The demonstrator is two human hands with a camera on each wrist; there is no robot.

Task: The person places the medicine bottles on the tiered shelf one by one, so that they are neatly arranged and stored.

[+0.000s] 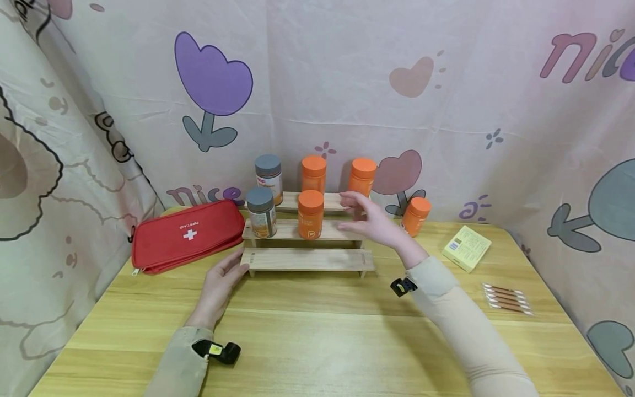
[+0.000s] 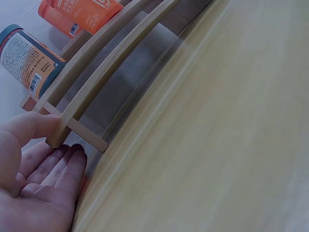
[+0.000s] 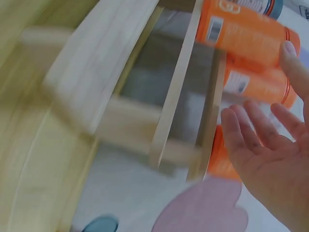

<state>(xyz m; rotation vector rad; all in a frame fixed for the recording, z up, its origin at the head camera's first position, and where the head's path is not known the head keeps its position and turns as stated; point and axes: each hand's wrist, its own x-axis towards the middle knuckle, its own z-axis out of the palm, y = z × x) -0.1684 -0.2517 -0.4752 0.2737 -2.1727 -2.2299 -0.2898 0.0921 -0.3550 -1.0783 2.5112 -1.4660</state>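
Note:
A three-step wooden display rack [image 1: 307,259] stands on the table. My left hand [image 1: 218,289] holds the left end of its lowest step, thumb on one side and fingers under it in the left wrist view [image 2: 48,188]. Over the right part of the middle step hovers my right hand [image 1: 369,220], fingers spread and nothing in them. Grey-lidded jars stand on the left of the top step [image 1: 268,176] and middle step [image 1: 261,212]. Orange bottles stand on the middle step [image 1: 310,215] and the top step, at its middle [image 1: 313,173] and right [image 1: 362,176].
A small orange bottle [image 1: 415,216] stands on the table right of the rack. Farther right lie a pale yellow box [image 1: 467,248] and a pack of cotton swabs [image 1: 507,299]. A red first aid pouch [image 1: 188,234] lies left of the rack. A printed curtain [image 1: 317,71] hangs behind.

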